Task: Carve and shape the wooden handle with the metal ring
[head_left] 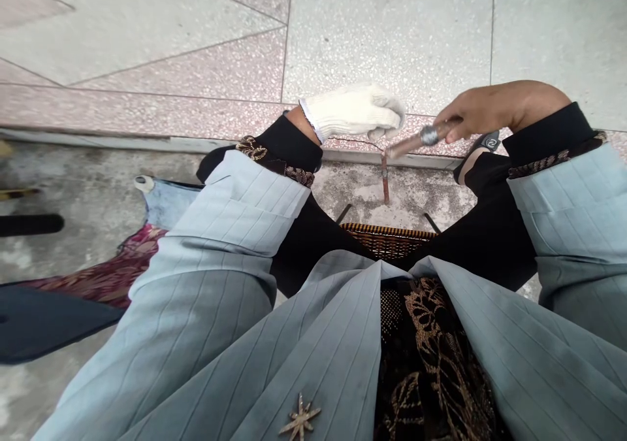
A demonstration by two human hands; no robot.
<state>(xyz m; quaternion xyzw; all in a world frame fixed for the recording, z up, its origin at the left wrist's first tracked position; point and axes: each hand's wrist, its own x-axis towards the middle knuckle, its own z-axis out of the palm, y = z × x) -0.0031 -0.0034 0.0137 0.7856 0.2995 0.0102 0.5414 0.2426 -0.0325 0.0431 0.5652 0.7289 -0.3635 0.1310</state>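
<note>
My left hand [365,113], in a white knitted glove, is held over the edge of the tiled floor with its fingers curled. Whatever it may pinch is hidden. My bare right hand [490,114] is wrapped around a brownish rod-shaped tool [409,146] with a silvery collar near its middle. The tool slants down to the left, slightly blurred, and its far end lies close to the top of a rusty metal bar [385,183]. That bar appears between my feet at the tile edge; whether the tool touches it I cannot tell.
A woven stool or basket edge [392,238] shows between my legs. Speckled tiles [382,42] lie ahead, above rough concrete [98,173]. To the left are a patterned cloth [112,264], a dark flat object [53,320] and a black bar [29,224]. My shoe [490,142] is at right.
</note>
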